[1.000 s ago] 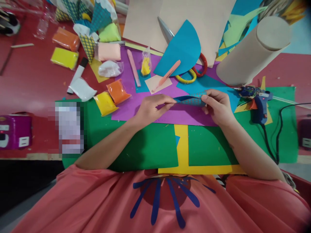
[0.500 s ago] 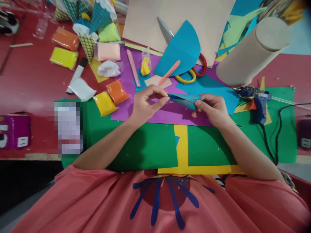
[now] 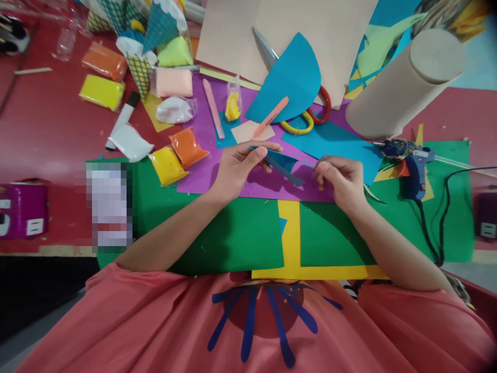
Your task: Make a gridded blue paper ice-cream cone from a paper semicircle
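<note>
My left hand point(image 3: 241, 167) pinches a blue craft-foam piece point(image 3: 285, 165) between thumb and fingers, over the purple sheet point(image 3: 194, 177). The piece is seen nearly edge-on, opened out and slanting down to the right. Just right of it, my right hand point(image 3: 341, 181) is closed, fingers curled with the thumb against them. Whether it touches the piece's far end or holds anything, I cannot tell. Beyond the hands, a blue fan-shaped piece point(image 3: 297, 77) lies over scissors point(image 3: 324, 106) with red and yellow handles, and a peach marker point(image 3: 272, 115) rests on it.
A glue gun point(image 3: 415, 173) with its black cord lies at right, below a large beige roll point(image 3: 388, 98). Several packets of clay, such as an orange packet point(image 3: 189, 146), lie at left near patterned cones point(image 3: 140, 70). Green sheets point(image 3: 233, 233) cover the near table.
The rolled, grid-patterned blue piece has opened out from its cone shape. My right hand has let go of the rolled part and drawn slightly right; my left thumb now lies over the piece.
</note>
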A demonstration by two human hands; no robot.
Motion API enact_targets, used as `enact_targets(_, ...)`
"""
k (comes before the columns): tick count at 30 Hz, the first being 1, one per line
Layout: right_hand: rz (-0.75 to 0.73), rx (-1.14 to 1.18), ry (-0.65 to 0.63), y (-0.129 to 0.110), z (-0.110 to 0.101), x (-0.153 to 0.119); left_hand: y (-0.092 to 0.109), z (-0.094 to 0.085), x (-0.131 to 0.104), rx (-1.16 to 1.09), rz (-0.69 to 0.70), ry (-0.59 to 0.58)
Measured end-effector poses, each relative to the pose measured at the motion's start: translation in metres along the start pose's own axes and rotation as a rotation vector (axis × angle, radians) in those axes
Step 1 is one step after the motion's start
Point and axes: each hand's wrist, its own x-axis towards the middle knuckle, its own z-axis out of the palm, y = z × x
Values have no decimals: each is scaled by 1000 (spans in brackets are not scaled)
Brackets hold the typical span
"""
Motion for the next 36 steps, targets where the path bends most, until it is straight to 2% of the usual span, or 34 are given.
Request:
enact_targets(2, -84, -44, 96, -2, -1, 1, 3, 1, -1, -5, -61, -82)
enact_targets(3, -72, -17, 86, -3, 0, 0, 5, 3, -2, -5, -111, -155)
enact_targets(6, 100, 142, -137, -6, 8, -5, 13, 9, -5, 22, -257, -373)
enact_targets(9, 253, 240, -365, -6, 16, -10, 18, 13, -6, 48, -264, -447)
enact_targets(12, 315, 277, -466, -2, 20, -12, 19, 14, -6, 115, -182, -424)
enact_targets(16, 331, 190, -507, 0, 21, -12, 17, 12, -5, 234, -44, -374)
enact_targets(19, 243, 49, -412, -2, 21, -12, 15, 12, -5, 207, -29, -344)
enact_targets(24, 58, -154, -224, -2, 23, -13, 10, 13, -6, 144, -125, -202)
enact_targets(29, -48, -272, -186, -1, 24, -15, 5, 14, -7, 293, -118, -86)
enact_targets(33, 45, -166, -286, -4, 23, -16, 3, 15, -9, 442, 14, -30)
enact_targets(36, 170, 74, -392, -5, 24, -15, 5, 16, -11, 553, 116, -29)
